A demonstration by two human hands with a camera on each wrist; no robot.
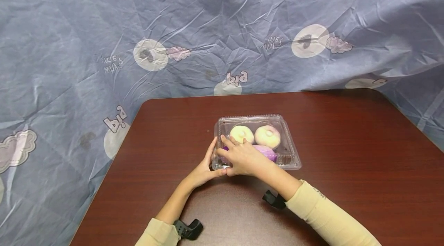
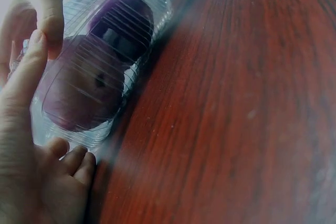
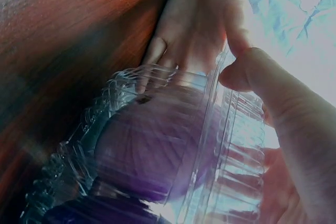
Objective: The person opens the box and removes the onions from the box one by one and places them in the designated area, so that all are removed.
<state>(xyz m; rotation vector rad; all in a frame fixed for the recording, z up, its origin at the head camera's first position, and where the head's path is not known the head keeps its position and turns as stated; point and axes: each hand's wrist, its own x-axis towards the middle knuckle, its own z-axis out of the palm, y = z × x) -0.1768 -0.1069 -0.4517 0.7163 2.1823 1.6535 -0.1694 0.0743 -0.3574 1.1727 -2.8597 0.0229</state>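
A clear plastic clamshell box (image 1: 290,144) lies on the table with its ribbed lid over the base. Inside are two pale round pieces (image 1: 267,137) at the back and purple rounded pieces (image 1: 266,152) at the front, their kind unclear. My left hand (image 1: 201,173) grips the box's front left corner, fingers along the left side and thumb at the front rim. My right hand (image 1: 247,159) lies over the front left of the lid, fingers bent on top and thumb at the rim, close to the left thumb. The right wrist view shows that thumb (image 3: 247,74) against the seam.
The dark red-brown table (image 1: 347,142) extends around the box on all sides. Behind it hangs a wrinkled blue-grey printed cloth (image 1: 215,30). Each wrist wears a black camera band (image 1: 189,229), below beige sleeves (image 1: 329,209).
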